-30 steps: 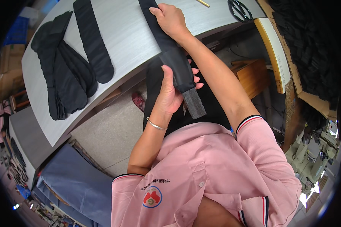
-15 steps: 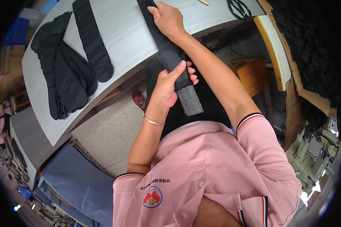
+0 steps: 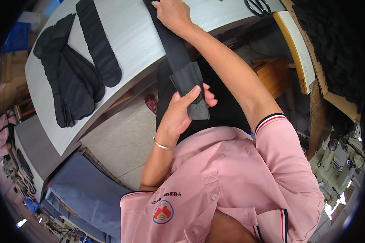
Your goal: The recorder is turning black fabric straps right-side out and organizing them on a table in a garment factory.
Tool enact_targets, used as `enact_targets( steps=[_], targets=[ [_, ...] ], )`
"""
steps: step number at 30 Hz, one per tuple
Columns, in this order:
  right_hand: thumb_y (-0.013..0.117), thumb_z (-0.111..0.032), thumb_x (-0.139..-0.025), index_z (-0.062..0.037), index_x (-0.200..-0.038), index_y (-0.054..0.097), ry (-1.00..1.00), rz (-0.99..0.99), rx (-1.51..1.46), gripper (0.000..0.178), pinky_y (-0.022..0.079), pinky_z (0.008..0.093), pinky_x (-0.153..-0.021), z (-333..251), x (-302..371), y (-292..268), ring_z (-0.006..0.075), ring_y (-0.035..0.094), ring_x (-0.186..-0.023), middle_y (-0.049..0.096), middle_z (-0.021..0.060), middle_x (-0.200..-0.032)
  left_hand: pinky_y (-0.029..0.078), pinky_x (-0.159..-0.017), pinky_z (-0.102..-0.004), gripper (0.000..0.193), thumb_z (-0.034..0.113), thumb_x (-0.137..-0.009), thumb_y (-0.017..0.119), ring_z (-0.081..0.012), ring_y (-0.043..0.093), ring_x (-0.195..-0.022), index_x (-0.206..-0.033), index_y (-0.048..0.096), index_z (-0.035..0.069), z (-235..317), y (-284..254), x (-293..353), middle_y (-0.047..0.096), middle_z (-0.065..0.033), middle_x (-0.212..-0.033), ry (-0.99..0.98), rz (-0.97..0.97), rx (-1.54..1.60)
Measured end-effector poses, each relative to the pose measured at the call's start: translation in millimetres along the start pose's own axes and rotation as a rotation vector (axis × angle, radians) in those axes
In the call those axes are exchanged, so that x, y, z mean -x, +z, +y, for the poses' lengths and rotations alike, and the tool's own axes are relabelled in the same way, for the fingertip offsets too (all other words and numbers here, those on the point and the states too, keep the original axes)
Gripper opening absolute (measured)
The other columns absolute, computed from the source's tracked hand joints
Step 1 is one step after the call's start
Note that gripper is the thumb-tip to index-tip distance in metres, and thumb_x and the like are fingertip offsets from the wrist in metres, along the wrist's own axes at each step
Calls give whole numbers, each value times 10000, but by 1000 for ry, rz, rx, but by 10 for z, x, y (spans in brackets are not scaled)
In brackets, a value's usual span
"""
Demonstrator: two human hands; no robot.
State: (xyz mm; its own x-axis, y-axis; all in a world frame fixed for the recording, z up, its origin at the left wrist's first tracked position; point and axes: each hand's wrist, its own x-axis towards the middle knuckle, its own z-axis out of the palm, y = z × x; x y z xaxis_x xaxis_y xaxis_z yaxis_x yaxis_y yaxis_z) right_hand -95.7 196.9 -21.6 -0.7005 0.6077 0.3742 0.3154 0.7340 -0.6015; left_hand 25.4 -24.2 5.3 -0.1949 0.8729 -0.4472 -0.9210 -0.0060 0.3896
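A long black fabric strip (image 3: 175, 52) runs from the table edge down to my lap. My left hand (image 3: 184, 103) grips its lower end, thumb on top and fingers curled underneath. A loose black flap (image 3: 189, 77) is bunched just above that thumb, and a fuzzy grey end piece (image 3: 199, 112) sticks out below it. I cannot tell whether the grey piece is inside the strip or sewn to it. At the upper end, my right hand (image 3: 172, 16) is closed on the strip over the table, holding it stretched straight.
Several black fabric pieces (image 3: 69, 77) lie piled on the left of the pale table (image 3: 127, 40), beside one long black piece (image 3: 98, 44). Black-handled scissors (image 3: 257, 6) rest near the far right edge. A cardboard box (image 3: 340, 108) with dark material stands right. Blue cloth (image 3: 85, 190) lies lower left.
My right hand has moved up and slightly left along with the strip. My left hand is lower, the black flap has spread and shifted, and less of the grey end shows.
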Motion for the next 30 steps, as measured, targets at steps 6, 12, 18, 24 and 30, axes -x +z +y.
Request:
enact_targets(
  steps=[6,12,18,24,30],
  targets=[
    [576,-237,-979,28,-828,595,-153,230,358,306,511,474,-599,-200,98,78,405,640,-671,629,237,-698,594,-854,-385,344,181,-952,677,-227,705,-936,-1200,587,-40,135,-52,-309,700,-129,-1009,40,78,18],
    [578,-224,-974,17,-828,599,-116,106,32,283,518,477,-616,49,-114,171,407,645,-678,629,233,-694,559,-900,-418,258,217,-994,621,-142,621,-758,-1149,574,17,68,23,-241,618,-32,-854,154,-65,29],
    [568,-194,-975,20,-828,598,-122,157,57,261,518,479,-623,127,-170,200,407,645,-682,633,234,-707,501,-1009,-459,236,206,-1004,597,-182,656,-808,-1140,576,13,-112,47,-56,642,-50,-875,80,-44,7],
    [559,-199,-978,10,-829,603,-123,208,369,260,526,472,-622,-203,-26,142,402,654,-692,645,230,-720,573,-851,-397,419,223,-980,638,-213,688,-902,-1281,532,-49,140,29,-308,679,-79,-939,-7,78,174],
    [563,-188,-966,-1,-823,614,-124,129,62,241,533,470,-616,90,-302,210,402,664,-680,657,226,-720,528,-929,-398,362,256,-1030,553,-119,586,-694,-1248,522,-31,7,246,-85,558,-9,-758,93,-13,-77]
  ],
)
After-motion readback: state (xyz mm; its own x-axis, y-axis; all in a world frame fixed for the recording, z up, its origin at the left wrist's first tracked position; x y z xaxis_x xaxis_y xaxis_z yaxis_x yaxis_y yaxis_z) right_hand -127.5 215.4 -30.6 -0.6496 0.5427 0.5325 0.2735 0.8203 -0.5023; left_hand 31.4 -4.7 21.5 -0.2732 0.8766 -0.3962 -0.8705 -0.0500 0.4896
